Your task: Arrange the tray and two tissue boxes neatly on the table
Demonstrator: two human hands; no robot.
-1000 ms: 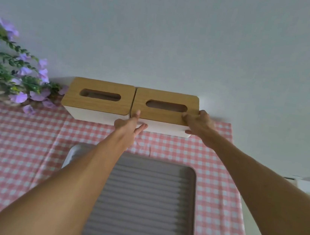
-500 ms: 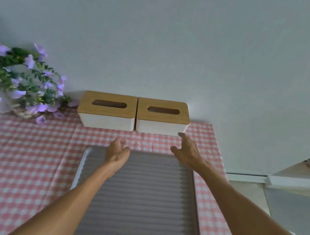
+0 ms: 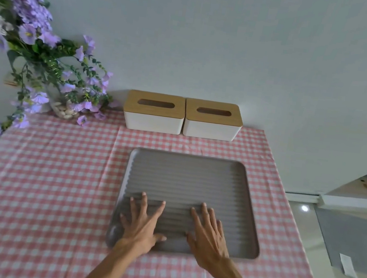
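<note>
On the checked surface (image 3: 44,179) both boxes (image 3: 154,114) sit paired (done, I judge); my spread hands (image 3: 143,224) have dropped onto the tray (image 3: 187,174).

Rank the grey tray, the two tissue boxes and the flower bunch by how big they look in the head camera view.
1. Grey tray, though it lies nearest the camera, which flatters it.
2. Flower bunch, sprawling and partly cut off at the frame edge.
3. Left tissue box and right tissue box: these look alike, so no ranking between them.
</note>
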